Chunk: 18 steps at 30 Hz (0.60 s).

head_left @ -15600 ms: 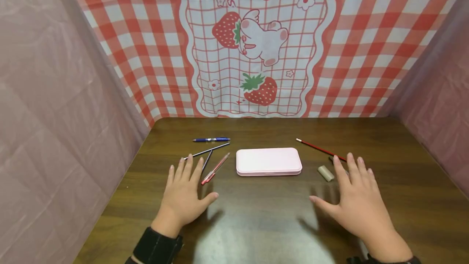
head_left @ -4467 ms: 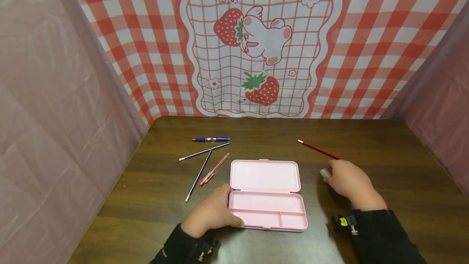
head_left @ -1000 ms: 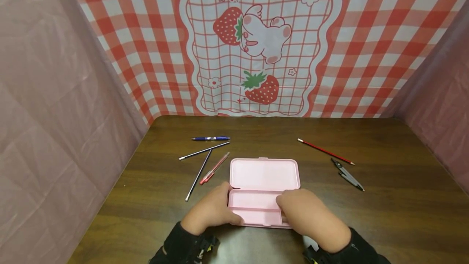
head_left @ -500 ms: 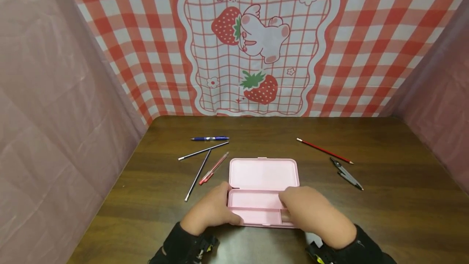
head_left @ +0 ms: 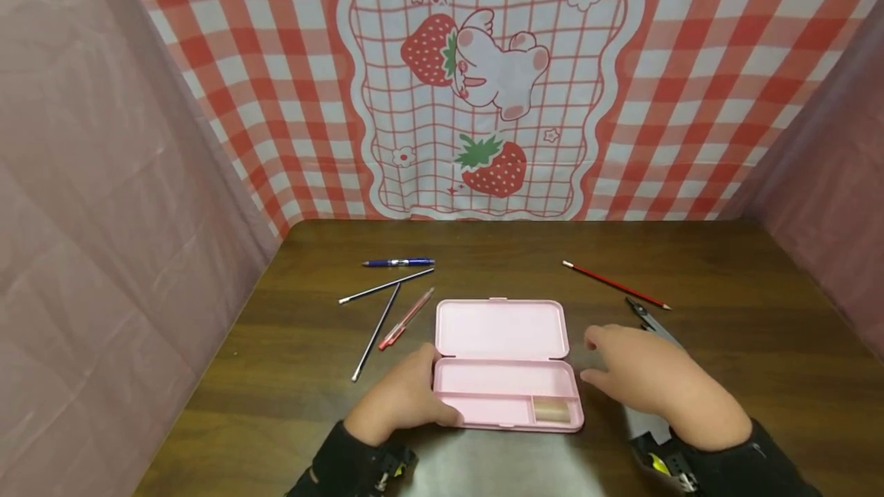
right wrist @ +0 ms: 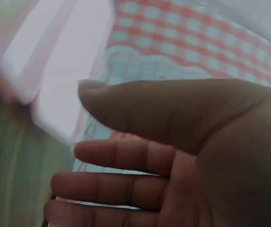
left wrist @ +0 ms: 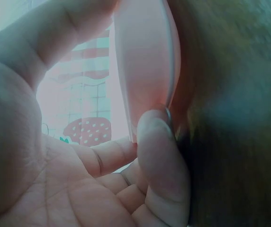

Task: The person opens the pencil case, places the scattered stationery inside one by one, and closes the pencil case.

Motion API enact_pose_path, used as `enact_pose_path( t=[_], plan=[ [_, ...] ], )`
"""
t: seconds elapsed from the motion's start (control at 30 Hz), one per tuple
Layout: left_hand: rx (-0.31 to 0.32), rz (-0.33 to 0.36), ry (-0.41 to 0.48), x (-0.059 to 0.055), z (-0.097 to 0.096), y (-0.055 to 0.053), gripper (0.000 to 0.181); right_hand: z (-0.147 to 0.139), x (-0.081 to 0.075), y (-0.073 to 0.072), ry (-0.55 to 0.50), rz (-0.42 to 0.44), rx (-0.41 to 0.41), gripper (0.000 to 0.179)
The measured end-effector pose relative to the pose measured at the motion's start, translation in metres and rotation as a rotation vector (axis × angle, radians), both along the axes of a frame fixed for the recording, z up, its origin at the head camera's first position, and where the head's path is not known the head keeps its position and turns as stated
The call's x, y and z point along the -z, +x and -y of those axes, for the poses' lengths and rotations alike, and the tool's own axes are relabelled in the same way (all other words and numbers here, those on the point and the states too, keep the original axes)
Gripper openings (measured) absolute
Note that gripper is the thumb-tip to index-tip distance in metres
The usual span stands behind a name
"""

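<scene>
The pink pencil case [head_left: 500,378] lies open on the table, its lid [head_left: 500,328] folded back. My left hand [head_left: 402,397] holds the case's left end; in the left wrist view the thumb and fingers pinch the pink wall [left wrist: 145,61]. A beige eraser [head_left: 551,409] sits in the small front-right compartment. To the right of the case, my right hand [head_left: 656,374] hovers with nothing in it, thumb and fingers apart. In the right wrist view its fingers [right wrist: 121,156] are relaxed and extended. A grey compass [head_left: 648,317] lies beyond this hand, partly hidden by it.
A red pencil [head_left: 615,284] lies at the back right of the wooden table [head_left: 497,251]. On the left are a blue pen [head_left: 399,261], two dark striped pencils [head_left: 376,332] touching at one end, and a red pen [head_left: 407,318]. A checked cloth [head_left: 262,98] hangs behind.
My right hand has let go of the eraser, now in the small compartment, and moved right, out of the case toward the compass. My left hand stays on the case, which was opened earlier.
</scene>
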State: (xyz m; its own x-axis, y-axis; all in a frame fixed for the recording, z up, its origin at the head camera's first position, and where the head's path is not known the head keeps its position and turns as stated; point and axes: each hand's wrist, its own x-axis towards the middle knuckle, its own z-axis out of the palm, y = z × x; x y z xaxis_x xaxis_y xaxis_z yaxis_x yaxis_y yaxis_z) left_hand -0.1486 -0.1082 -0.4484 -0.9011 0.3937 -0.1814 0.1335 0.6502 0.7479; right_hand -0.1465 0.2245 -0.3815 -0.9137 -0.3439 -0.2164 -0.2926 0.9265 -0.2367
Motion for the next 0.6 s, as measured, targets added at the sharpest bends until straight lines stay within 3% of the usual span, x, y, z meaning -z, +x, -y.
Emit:
enact_pose_path(
  t=[0.13, 0.43, 0.6],
  plan=[
    [0.0, 0.015, -0.005, 0.0, 0.0, 0.0, 0.079, -0.022, 0.005, -0.004, 0.061, -0.059, -0.027, 0.043],
    [0.002, 0.024, -0.005, 0.001, 0.0, -0.001, 0.08, -0.062, 0.019, -0.017, 0.135, -0.362, -0.113, 0.055],
    [-0.006, 0.049, -0.007, 0.0, 0.0, -0.001, 0.08, -0.089, 0.028, -0.031, 0.082, -0.323, -0.072, 0.053]
  ],
)
